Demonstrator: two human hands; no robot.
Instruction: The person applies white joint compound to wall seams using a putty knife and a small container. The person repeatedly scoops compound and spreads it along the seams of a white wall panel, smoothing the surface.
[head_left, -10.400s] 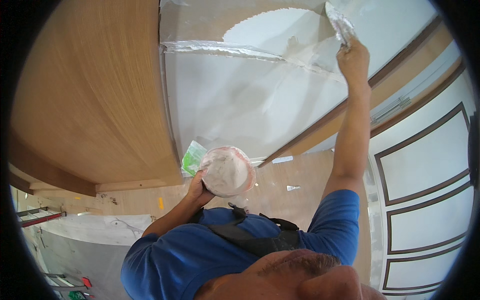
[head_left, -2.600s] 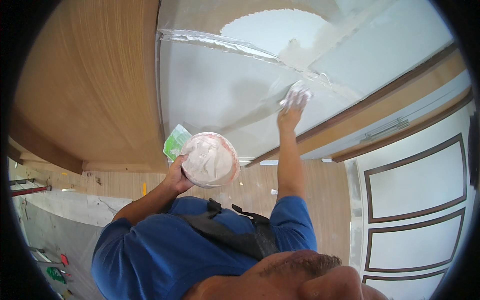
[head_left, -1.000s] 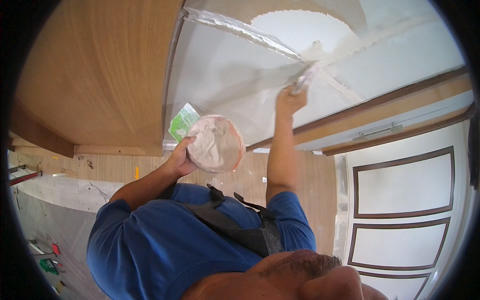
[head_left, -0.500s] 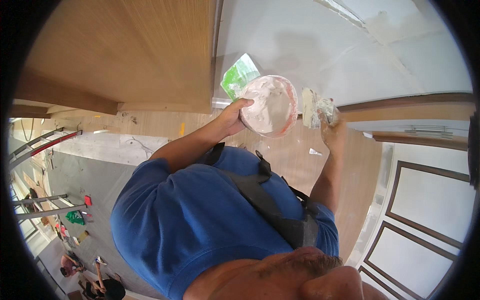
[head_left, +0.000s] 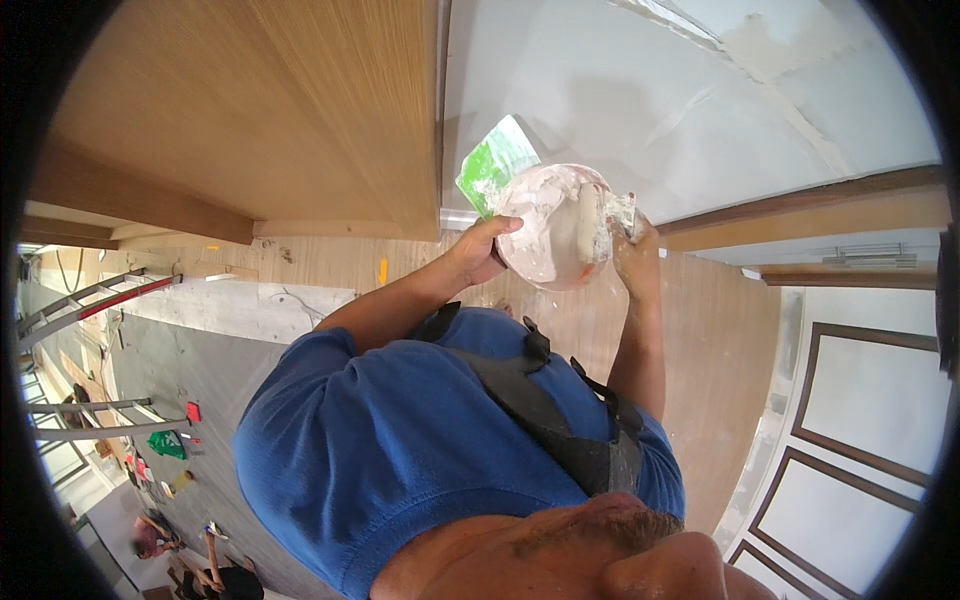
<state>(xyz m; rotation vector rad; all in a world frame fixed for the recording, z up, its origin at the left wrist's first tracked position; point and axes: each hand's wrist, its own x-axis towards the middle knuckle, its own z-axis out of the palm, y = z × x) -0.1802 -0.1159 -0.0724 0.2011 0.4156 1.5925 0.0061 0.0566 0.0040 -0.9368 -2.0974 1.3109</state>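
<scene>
A round tub (head_left: 530,262) of pale, creamy putty is in my left hand (head_left: 484,250), the thumb over its rim and the fingers underneath. My right hand (head_left: 637,258) is closed round a putty knife (head_left: 612,218) smeared with thick filler. Its blade reaches over the tub's right side, against the putty; my fingers cover most of the handle. Past the tub's far left rim shows a flat green-and-white piece (head_left: 492,165), streaked with white. Whether my left hand also holds that piece, I cannot tell.
A grey-white wall (head_left: 560,80) with filled seams stands ahead. At the left is a large wooden panel (head_left: 300,120), at the right a wooden ledge (head_left: 800,205) and framed white panels (head_left: 870,390). Ladders (head_left: 110,300) and two people (head_left: 230,578) are far left.
My right hand has brought the putty knife leftward from beside the tub to over its right side. The left hand keeps its hold on the tub. The view has shifted slightly.
</scene>
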